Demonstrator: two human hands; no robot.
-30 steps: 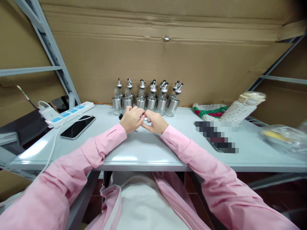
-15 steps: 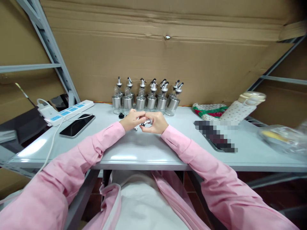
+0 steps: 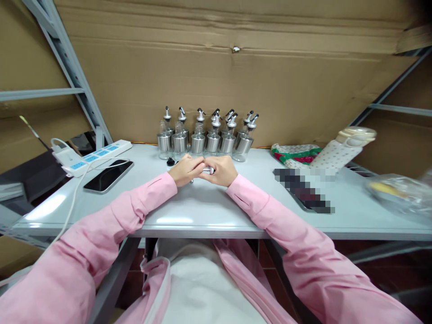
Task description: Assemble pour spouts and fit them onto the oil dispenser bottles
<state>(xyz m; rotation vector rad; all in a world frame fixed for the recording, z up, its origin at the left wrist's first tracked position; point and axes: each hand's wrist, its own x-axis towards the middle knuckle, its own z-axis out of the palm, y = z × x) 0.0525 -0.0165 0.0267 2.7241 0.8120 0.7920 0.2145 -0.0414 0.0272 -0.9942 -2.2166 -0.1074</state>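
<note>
Over the middle of the table my left hand (image 3: 186, 170) and my right hand (image 3: 222, 171) meet, fingers closed together. Between them is a silver bottle pourer (image 3: 209, 170), mostly covered by the fingers. My right hand grips it, and the left fingers press against its other end. A small shiny piece (image 3: 192, 181) shows just below my left hand. Beside that hand lies a black stopper (image 3: 170, 161). Behind the hands stand several glass bottles with steel sleeves (image 3: 197, 145); some carry silver pourers with black levers (image 3: 231, 119), while three in front have bare necks.
On the left are a power strip (image 3: 97, 158) with a white cable and a phone (image 3: 110, 176). To the right lie a patterned cloth (image 3: 297, 154), a tilted white dotted tumbler (image 3: 340, 150), a blurred dark object (image 3: 302, 191) and a clear plastic bag (image 3: 398, 193). Cardboard (image 3: 162, 67) rises behind.
My fingers have closed further around the pourer, and my right hand has turned slightly. The black part visible earlier is now hidden. The bottles have not moved.
</note>
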